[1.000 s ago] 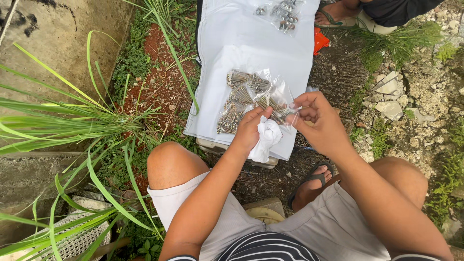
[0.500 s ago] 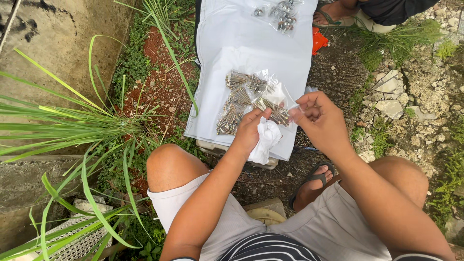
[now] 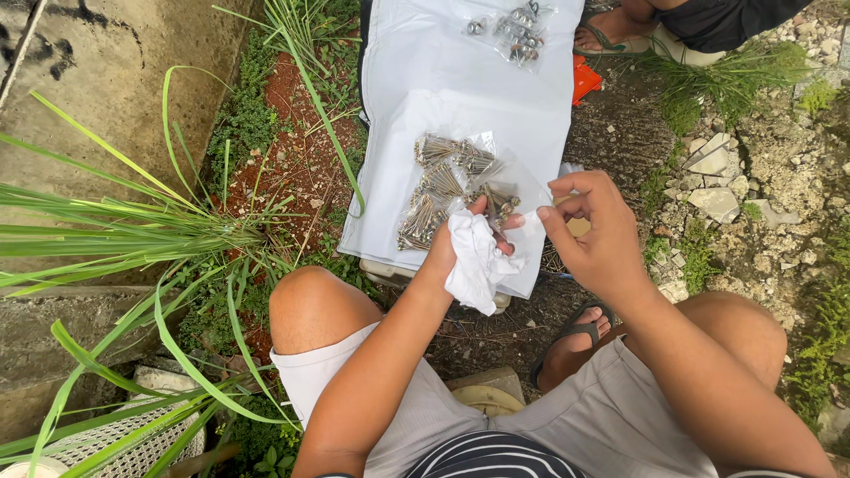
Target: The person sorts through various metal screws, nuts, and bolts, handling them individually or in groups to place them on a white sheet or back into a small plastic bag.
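White cloth bunched in the left hand, fingers closed round it, cloth hanging below the palm over the near edge of the white sheet. Left thumb and fingertips also close on a small metal piece, too small to tell what kind. Right hand just beside it, fingers curled in, thumb and forefinger pressed together at the tip; can't tell if anything is pinched there. Just beyond the hands, clear plastic bags of long metal screws lie on the sheet. Far end of sheet: smaller bag of bolts and nuts. Orange object at sheet's right edge. Another person's sandalled foot top right. Own sandalled foot on dirt below sheet. Long grass and concrete wall left, rubble right
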